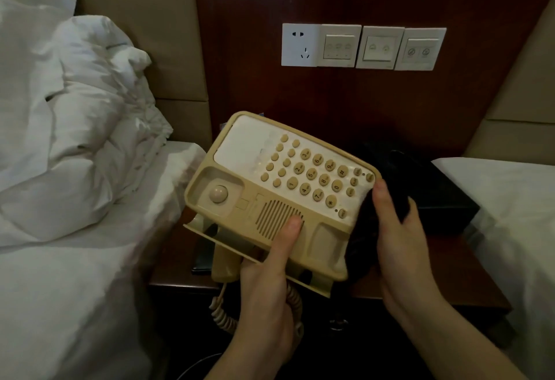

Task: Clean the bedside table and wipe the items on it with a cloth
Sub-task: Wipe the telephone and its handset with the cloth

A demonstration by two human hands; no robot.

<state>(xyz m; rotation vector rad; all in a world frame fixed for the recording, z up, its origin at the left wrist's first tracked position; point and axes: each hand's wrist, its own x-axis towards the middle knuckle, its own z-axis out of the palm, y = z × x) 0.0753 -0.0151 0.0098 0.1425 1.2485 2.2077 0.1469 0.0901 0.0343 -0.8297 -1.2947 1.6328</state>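
Head view: my left hand (264,286) grips the lifted telephone base (279,187), thumb on its speaker grille; right hand (396,229) presses a dark cloth (365,229) against its side. Handset (223,262) and bedside table (444,271) remain, I judge.

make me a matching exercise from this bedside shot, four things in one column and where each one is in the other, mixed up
Things:
1. telephone base
2. dark cloth
3. handset
4. socket and switch panels

Places:
A. on the wooden wall panel above the bedside table
B. held up, tilted, in the left hand
C. lying on the table beneath the lifted base
D. pressed to the base's right edge by the right hand

Pairs: 1-B, 2-D, 3-C, 4-A
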